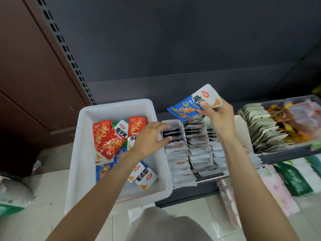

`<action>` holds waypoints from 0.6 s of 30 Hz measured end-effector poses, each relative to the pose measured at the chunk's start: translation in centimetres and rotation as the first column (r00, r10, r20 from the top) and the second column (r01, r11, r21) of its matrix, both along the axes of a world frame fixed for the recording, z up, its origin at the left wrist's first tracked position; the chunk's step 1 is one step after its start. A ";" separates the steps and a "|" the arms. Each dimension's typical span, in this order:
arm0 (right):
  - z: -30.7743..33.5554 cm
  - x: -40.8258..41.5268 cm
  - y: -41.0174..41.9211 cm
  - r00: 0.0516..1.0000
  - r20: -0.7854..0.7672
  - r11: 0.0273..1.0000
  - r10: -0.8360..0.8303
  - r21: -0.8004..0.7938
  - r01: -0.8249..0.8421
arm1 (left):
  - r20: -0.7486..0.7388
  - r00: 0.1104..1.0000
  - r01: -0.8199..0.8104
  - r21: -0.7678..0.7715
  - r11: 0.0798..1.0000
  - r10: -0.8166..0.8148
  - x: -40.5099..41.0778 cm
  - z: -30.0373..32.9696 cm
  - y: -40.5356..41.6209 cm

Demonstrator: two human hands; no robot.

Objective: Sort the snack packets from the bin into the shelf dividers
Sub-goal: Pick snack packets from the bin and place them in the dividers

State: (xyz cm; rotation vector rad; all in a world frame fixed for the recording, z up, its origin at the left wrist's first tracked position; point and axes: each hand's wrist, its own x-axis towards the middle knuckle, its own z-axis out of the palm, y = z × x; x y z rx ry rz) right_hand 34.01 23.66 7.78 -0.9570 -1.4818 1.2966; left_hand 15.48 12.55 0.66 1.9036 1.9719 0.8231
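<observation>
A white plastic bin (83, 153) sits on the floor at the left and holds red packets (107, 138) with blue and white ones lower down. To its right stand shelf dividers (188, 153) packed with rows of white-edged packets. My right hand (218, 117) pinches a blue and white snack packet (192, 103) in the air above the middle rows. My left hand (151, 140) reaches over the bin's right wall, fingers spread, and touches the packets in the leftmost divider row (177, 153).
A dark tray (286, 153) of beige and orange packets sits on the shelf at the right. Green and pale packages (293, 181) lie on a lower level below it. A perforated shelf upright (69, 54) rises at the back left. A bag (12, 193) lies on the tiled floor at left.
</observation>
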 end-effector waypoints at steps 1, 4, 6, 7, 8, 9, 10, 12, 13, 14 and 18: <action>-0.3 -0.4 0.3 0.998 0.054 0.999 0.029 0.017 -0.030 | -0.016 1.000 0.010 0.023 1.000 -0.010 0.3 -0.2 -0.3; -1.6 -2.0 0.9 0.934 0.345 0.973 0.090 0.171 -0.157 | -0.037 0.999 0.031 0.077 0.997 -0.028 0.9 -0.6 -1.1; -2.6 -3.0 0.8 0.814 0.578 0.915 0.056 0.296 -0.273 | -0.045 0.999 0.026 0.093 0.995 -0.021 1.1 -0.8 -1.3; -3.0 -3.4 0.6 0.758 0.652 0.883 0.027 0.339 -0.323 | -0.038 0.999 0.019 0.093 0.996 -0.015 1.2 -0.8 -1.3; -3.2 -3.8 0.3 0.696 0.718 0.856 -0.005 0.363 -0.368 | -0.027 1.000 0.014 0.092 0.996 -0.011 1.3 -0.8 -1.4; -3.4 -4.2 -0.1 0.613 0.788 0.826 -0.052 0.379 -0.417 | -0.016 1.000 0.014 0.092 0.996 -0.013 1.3 -0.8 -1.4; -3.5 -4.7 -0.5 0.505 0.855 0.794 -0.122 0.389 -0.467 | -0.006 1.000 0.018 0.088 0.996 -0.018 1.3 -0.9 -1.4; -3.9 -5.3 -0.8 0.341 0.904 0.728 -0.258 0.414 -0.546 | -0.006 0.999 0.035 0.082 0.996 -0.034 1.2 -1.1 -1.5; -4.1 -5.7 -0.9 0.296 0.904 0.699 -0.309 0.427 -0.574 | -0.012 0.999 0.042 0.086 0.995 -0.041 1.2 -1.2 -1.5; -4.2 -6.0 -1.1 0.273 0.900 0.686 -0.339 0.435 -0.583 | -0.017 0.999 0.047 0.089 0.995 -0.045 1.2 -1.3 -1.6; -4.9 -6.7 -1.0 0.198 0.880 0.648 -0.432 0.456 -0.611 | -0.031 0.999 0.043 0.125 0.991 -0.039 0.9 -1.4 -2.2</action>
